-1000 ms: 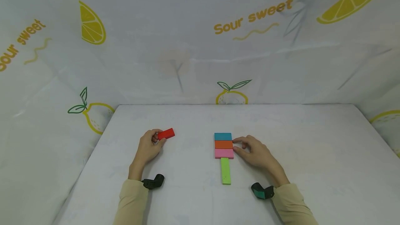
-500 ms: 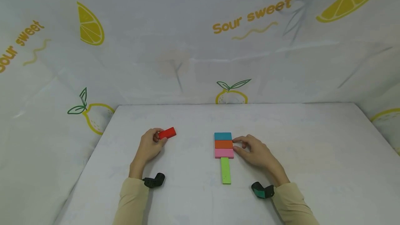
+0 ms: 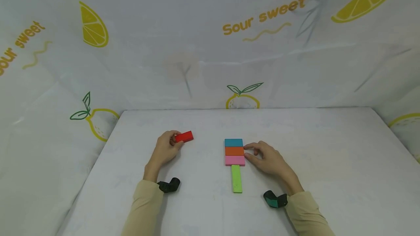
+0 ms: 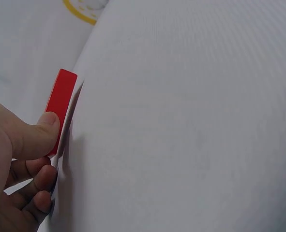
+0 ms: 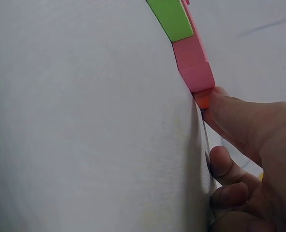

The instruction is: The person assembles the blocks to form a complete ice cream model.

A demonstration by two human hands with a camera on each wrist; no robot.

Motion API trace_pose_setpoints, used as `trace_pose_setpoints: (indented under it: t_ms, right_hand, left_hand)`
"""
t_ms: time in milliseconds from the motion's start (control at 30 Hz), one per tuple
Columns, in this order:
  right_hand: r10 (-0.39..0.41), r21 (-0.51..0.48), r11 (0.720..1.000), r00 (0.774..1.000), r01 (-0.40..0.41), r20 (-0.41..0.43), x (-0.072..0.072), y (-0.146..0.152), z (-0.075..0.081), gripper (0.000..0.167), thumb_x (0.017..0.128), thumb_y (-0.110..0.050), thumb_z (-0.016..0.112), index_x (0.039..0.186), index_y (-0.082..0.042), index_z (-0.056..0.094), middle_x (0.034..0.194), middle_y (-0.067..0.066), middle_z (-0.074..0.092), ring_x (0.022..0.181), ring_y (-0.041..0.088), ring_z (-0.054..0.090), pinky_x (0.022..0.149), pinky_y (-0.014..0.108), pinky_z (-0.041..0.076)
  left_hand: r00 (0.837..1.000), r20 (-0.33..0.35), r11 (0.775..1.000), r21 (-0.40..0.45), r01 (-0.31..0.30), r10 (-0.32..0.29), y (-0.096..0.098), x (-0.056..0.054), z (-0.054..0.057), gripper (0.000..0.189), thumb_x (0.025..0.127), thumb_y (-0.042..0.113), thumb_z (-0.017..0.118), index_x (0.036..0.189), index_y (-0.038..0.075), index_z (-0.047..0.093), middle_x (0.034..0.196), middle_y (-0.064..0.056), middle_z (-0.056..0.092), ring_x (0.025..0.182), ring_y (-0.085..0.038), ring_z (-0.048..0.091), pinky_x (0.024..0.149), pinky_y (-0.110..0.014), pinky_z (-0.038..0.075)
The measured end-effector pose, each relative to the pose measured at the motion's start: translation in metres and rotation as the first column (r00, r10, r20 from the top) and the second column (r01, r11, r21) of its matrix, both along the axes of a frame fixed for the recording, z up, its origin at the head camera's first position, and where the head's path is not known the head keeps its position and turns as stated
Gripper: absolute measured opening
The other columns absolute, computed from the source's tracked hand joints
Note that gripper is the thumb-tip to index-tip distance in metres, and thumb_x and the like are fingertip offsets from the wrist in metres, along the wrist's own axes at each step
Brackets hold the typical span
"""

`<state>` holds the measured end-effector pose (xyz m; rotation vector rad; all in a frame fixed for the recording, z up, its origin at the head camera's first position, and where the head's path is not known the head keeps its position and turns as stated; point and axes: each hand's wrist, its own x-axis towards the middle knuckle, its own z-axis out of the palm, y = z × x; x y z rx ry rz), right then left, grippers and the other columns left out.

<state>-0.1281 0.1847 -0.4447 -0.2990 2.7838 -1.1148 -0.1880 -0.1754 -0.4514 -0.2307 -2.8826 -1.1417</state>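
My left hand pinches a flat red block between thumb and fingers, left of the middle of the white table. In the left wrist view the thumb presses the broad face of the red block, held close over the tabletop. A blue block, an orange block and a pink block lie side by side in a stack-like row. Below them a green block points toward the person. My right hand rests at the row's right side, thumb and forefinger tips at the orange block's end.
The white table carries the blocks. Behind it hangs a white cloth printed with lemons and lettering. A black wrist camera sits on the left wrist, and another wrist camera on the right.
My left hand has moved to the right and slightly away from the person with the red block, closer to the row. The right hand and the other blocks have stayed put.
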Motion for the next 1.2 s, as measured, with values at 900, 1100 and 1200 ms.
trace_pose_setpoints:
  t_ms: [900,1100,1200]
  right_hand:
    - [-0.004,-0.006,1.000,1.000,0.005,0.012,-0.001,0.000,0.001,0.030,0.096,-0.027,0.070,0.123,-0.013,0.071,0.089,0.002,0.053,0.077,0.015,0.043,0.064,0.026,0.030]
    - [-0.009,-0.006,1.000,1.000,0.009,0.022,-0.001,-0.001,0.001,0.030,0.096,-0.027,0.070,0.123,-0.013,0.071,0.089,0.002,0.053,0.078,0.016,0.043,0.064,0.027,0.030]
    - [-0.011,-0.005,1.000,1.000,0.011,0.029,-0.001,-0.001,0.001,0.030,0.096,-0.028,0.070,0.123,-0.013,0.071,0.089,0.002,0.053,0.077,0.016,0.042,0.064,0.027,0.029]
  left_hand:
    - [0.990,0.003,0.988,-0.067,0.142,-0.142,0.070,-0.010,0.004,0.032,0.092,0.011,0.076,0.122,0.005,0.068,0.089,-0.007,0.059,0.081,-0.015,0.051,0.073,-0.026,0.044]
    - [0.987,0.008,0.984,-0.075,0.161,-0.161,0.077,-0.010,0.006,0.032,0.092,0.012,0.075,0.122,0.005,0.068,0.089,-0.006,0.058,0.080,-0.015,0.050,0.071,-0.026,0.043]
    - [0.986,0.015,0.983,-0.077,0.168,-0.168,0.080,-0.010,0.007,0.032,0.093,0.013,0.075,0.123,0.005,0.068,0.088,-0.006,0.057,0.080,-0.014,0.050,0.071,-0.025,0.043]
